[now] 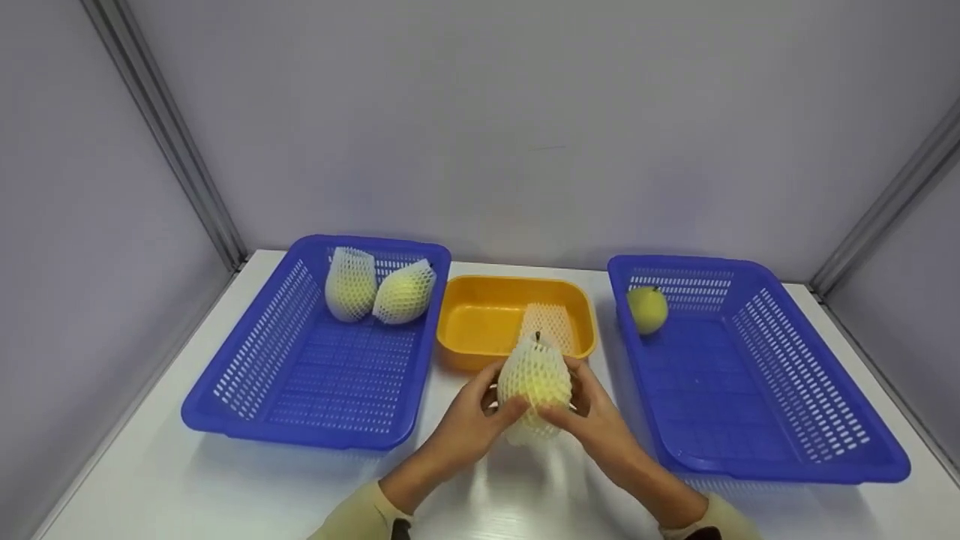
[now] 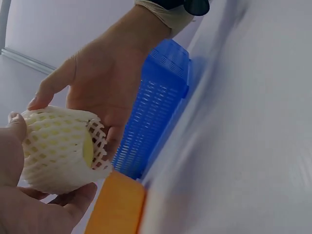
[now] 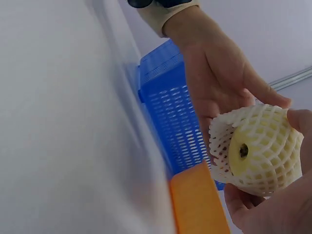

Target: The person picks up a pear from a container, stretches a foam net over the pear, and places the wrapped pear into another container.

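Note:
Both hands hold a yellow pear (image 1: 536,384) in a white foam net over the table, its stem pointing up and away. My left hand (image 1: 466,417) grips its left side and my right hand (image 1: 600,417) its right side, thumbs on the near face. In the right wrist view, the pear's bottom end (image 3: 239,151) shows through the net's open end. The net covers most of the fruit. Just behind the hands, an orange basin (image 1: 480,330) contains a flat foam net (image 1: 551,321).
At left stands a blue basket (image 1: 300,435) with two netted pears (image 1: 351,289) at its back. Another blue basket (image 1: 780,474) at right holds one bare pear (image 1: 648,310) in its back left corner. Grey walls (image 1: 480,135) enclose the white table (image 1: 300,495) behind and at the sides.

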A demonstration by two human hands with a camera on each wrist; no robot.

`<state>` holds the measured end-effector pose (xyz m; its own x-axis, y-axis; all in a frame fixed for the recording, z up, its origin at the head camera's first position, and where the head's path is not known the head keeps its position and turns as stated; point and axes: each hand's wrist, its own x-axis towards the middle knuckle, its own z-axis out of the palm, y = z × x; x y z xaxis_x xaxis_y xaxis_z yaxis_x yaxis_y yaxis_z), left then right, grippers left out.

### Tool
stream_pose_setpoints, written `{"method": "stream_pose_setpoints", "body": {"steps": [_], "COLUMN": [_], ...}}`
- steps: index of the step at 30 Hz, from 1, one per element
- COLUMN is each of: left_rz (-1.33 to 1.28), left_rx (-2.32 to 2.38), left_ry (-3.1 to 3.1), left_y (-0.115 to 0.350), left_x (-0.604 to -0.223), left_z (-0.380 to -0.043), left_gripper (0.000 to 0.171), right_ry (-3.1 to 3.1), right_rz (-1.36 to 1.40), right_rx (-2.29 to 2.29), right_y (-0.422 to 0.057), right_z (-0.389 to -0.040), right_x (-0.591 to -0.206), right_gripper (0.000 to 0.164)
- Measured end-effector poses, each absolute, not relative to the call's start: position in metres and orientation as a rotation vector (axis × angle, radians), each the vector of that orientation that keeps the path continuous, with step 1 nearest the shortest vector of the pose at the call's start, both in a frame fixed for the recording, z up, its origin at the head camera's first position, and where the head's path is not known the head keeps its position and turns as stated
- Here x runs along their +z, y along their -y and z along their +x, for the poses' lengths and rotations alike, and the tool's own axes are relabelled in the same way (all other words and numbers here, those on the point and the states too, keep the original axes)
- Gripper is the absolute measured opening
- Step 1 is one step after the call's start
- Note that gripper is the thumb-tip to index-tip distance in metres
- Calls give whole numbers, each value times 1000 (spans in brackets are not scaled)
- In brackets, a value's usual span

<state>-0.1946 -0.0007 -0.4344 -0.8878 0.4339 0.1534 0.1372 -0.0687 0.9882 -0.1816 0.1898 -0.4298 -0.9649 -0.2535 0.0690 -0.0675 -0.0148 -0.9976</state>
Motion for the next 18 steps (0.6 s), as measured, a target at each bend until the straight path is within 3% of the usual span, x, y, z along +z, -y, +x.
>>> {"method": "stream_pose_setpoints", "body": {"steps": [18], "left_rz": [679], "left_rx": [2334], "left_ry": [-2029], "left_y": [-15], "left_x": [-395], "left_z": [-190], "left_gripper": [66], "right_ry": [-1976], "right_rz": [-500], "right_rx": [-2442], "right_y": [-180], "right_z": [-176], "right_x": [-390], "right_gripper": [60]}}
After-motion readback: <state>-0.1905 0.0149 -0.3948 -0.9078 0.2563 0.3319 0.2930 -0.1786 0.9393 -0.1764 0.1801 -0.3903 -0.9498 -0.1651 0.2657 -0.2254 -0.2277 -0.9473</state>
